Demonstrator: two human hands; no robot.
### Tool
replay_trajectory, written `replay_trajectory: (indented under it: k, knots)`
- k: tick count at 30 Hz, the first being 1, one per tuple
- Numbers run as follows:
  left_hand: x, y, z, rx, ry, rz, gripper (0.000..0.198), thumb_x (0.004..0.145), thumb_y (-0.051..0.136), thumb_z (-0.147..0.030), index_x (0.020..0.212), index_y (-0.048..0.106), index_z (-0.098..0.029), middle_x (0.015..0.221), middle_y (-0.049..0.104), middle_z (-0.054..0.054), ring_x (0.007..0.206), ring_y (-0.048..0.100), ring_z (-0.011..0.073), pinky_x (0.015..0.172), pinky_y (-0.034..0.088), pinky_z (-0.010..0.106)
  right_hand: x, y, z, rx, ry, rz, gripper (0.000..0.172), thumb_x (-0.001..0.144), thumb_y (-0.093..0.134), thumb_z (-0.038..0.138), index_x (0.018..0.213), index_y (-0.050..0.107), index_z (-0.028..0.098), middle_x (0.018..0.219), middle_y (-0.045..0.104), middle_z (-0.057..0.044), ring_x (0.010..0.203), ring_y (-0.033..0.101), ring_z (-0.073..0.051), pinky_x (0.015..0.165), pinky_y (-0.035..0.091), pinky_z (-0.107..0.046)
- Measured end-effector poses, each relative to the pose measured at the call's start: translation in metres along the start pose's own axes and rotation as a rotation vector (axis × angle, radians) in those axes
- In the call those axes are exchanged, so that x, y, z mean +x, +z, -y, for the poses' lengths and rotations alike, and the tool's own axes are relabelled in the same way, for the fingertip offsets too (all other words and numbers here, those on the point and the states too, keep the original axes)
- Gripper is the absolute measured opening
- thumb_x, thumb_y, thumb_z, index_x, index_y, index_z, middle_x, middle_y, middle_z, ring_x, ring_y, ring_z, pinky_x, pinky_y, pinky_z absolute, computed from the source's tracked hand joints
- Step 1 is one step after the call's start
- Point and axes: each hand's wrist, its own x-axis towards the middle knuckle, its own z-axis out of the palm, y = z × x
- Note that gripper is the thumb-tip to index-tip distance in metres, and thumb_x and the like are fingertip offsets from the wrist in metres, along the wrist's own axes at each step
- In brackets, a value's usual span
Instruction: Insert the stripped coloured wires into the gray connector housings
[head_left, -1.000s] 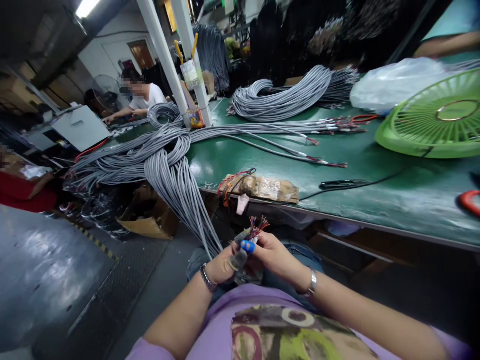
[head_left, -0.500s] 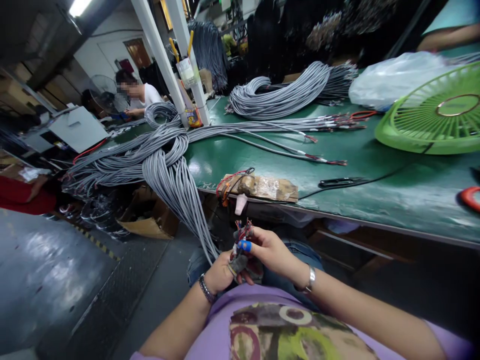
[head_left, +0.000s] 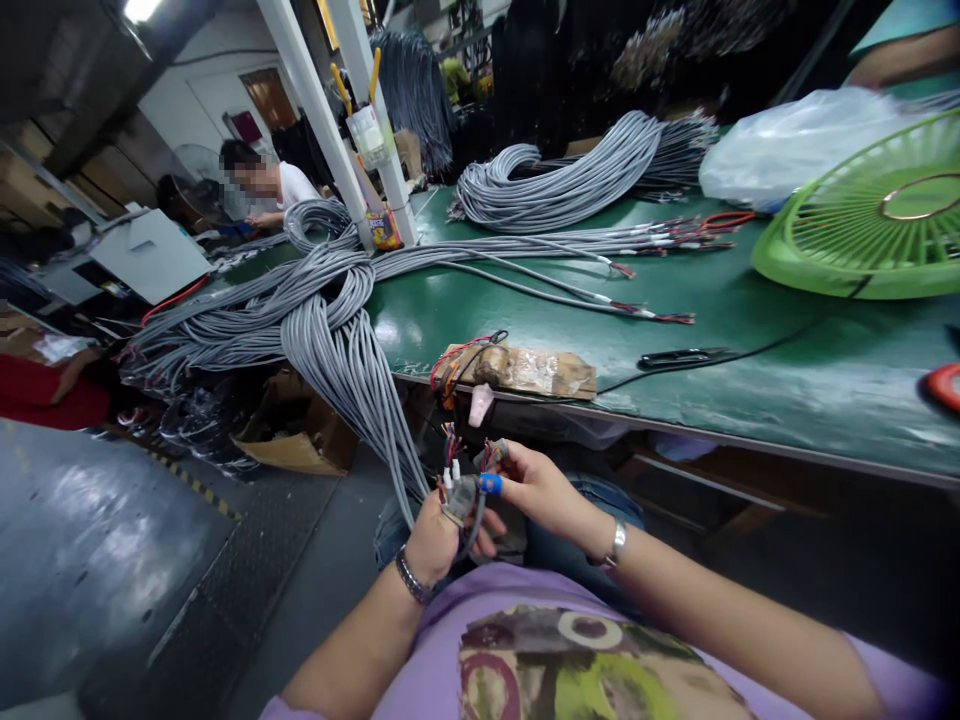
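Observation:
My left hand [head_left: 444, 525], with grey covering on its thumb, is closed around the ends of several grey cables [head_left: 386, 430]. Stripped coloured wires [head_left: 450, 445] and white bands stick up above that grip. Just to its right, my right hand [head_left: 536, 490] pinches the end of one cable [head_left: 474, 525] between thumb and forefinger; blue tape wraps the thumb and a grey cover sits on the fingertip. Short red and dark wires [head_left: 491, 455] show at this pinch. Both hands are over my lap, below the bench edge. The other right fingers are partly hidden.
On the green bench [head_left: 420, 320] lie a wooden block [head_left: 540, 372] with wires, black snips [head_left: 682, 358], cable bundles [head_left: 555, 190] and a green fan [head_left: 870, 220]. A white post [head_left: 322, 110] rises at the back. A person [head_left: 277, 185] sits at the far left.
My right hand has drawn one cable end away from the bunch, so a gap shows between the two sets of wires. The left hand has shifted slightly left, still gripping the cables.

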Motion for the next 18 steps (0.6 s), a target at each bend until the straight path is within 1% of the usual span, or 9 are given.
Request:
replay_trajectory:
  k: [2,3,5,7,9,11,13,15,18]
  knots:
    - [-0.003,0.001,0.001,0.105,0.024,-0.008,0.058,0.077,0.046,-0.066,0.052,0.053,-0.014,0.039,0.047,-0.002,0.030,0.039,0.0058,0.035,0.027,0.019,0.003,0.000,0.001,0.001,0.013,-0.008,0.035,0.066,0.072,0.044,0.079,0.056,0.016,0.073,0.057,0.000,0.066,0.050,-0.012,0.061,0.044,-0.025]
    - [-0.004,0.001,0.002,0.143,0.036,-0.018,0.060,0.077,0.044,-0.066,0.047,0.050,-0.015,0.037,0.044,-0.002,0.029,0.037,0.0051,0.034,0.025,0.019,0.004,-0.001,0.002,0.009,0.032,-0.015,0.036,0.066,0.072,0.045,0.079,0.057,0.016,0.073,0.056,0.000,0.065,0.049,-0.012,0.058,0.042,-0.023]
    - [-0.005,0.000,0.003,0.174,0.038,-0.013,0.059,0.077,0.045,-0.066,0.046,0.048,-0.016,0.036,0.042,-0.003,0.030,0.039,0.0056,0.034,0.027,0.019,0.004,-0.001,0.004,0.030,0.080,-0.036,0.038,0.067,0.069,0.049,0.080,0.057,0.015,0.070,0.055,0.001,0.061,0.046,-0.011,0.051,0.037,-0.021]
    - [-0.003,-0.001,0.000,0.136,0.018,0.017,0.054,0.075,0.051,-0.064,0.052,0.053,-0.014,0.039,0.048,-0.001,0.035,0.046,0.0085,0.038,0.034,0.020,0.004,-0.001,0.008,0.054,0.102,-0.038,0.039,0.068,0.067,0.051,0.080,0.057,0.016,0.067,0.053,0.001,0.057,0.043,-0.010,0.048,0.034,-0.021]
    - [-0.001,0.000,-0.007,0.023,0.002,0.016,0.047,0.072,0.059,-0.059,0.065,0.059,-0.013,0.048,0.057,0.002,0.043,0.054,0.0120,0.045,0.042,0.023,0.004,-0.003,0.011,0.051,0.086,0.016,0.038,0.069,0.066,0.051,0.077,0.057,0.015,0.065,0.052,0.002,0.057,0.043,-0.010,0.051,0.035,-0.022]
    - [0.001,0.000,-0.017,-0.141,-0.005,-0.050,0.043,0.069,0.066,-0.054,0.077,0.060,-0.012,0.056,0.061,0.003,0.049,0.058,0.0138,0.050,0.045,0.025,0.005,-0.004,0.014,-0.032,0.028,0.080,0.034,0.070,0.066,0.049,0.072,0.057,0.015,0.065,0.053,0.001,0.059,0.044,-0.011,0.055,0.037,-0.024]
    - [0.002,0.002,-0.026,-0.216,-0.042,-0.068,0.042,0.066,0.070,-0.048,0.081,0.059,-0.011,0.059,0.062,0.004,0.049,0.059,0.0143,0.049,0.046,0.026,0.005,-0.004,0.015,-0.180,-0.051,0.115,0.030,0.072,0.065,0.044,0.067,0.058,0.015,0.064,0.050,0.001,0.060,0.044,-0.011,0.056,0.036,-0.024]
    - [0.001,0.003,-0.029,-0.213,-0.078,-0.069,0.040,0.067,0.070,-0.046,0.083,0.059,-0.011,0.060,0.061,0.003,0.047,0.058,0.0130,0.046,0.044,0.024,0.006,-0.004,0.015,-0.295,-0.104,0.104,0.027,0.074,0.063,0.040,0.064,0.058,0.016,0.065,0.048,0.001,0.061,0.044,-0.012,0.056,0.035,-0.024]
    - [-0.001,0.005,-0.025,-0.171,-0.073,-0.069,0.041,0.072,0.062,-0.052,0.085,0.057,-0.014,0.060,0.060,0.001,0.040,0.053,0.0090,0.040,0.038,0.020,0.006,0.000,0.013,-0.285,-0.084,0.061,0.028,0.075,0.062,0.042,0.065,0.058,0.016,0.065,0.049,0.000,0.062,0.045,-0.012,0.058,0.036,-0.025]
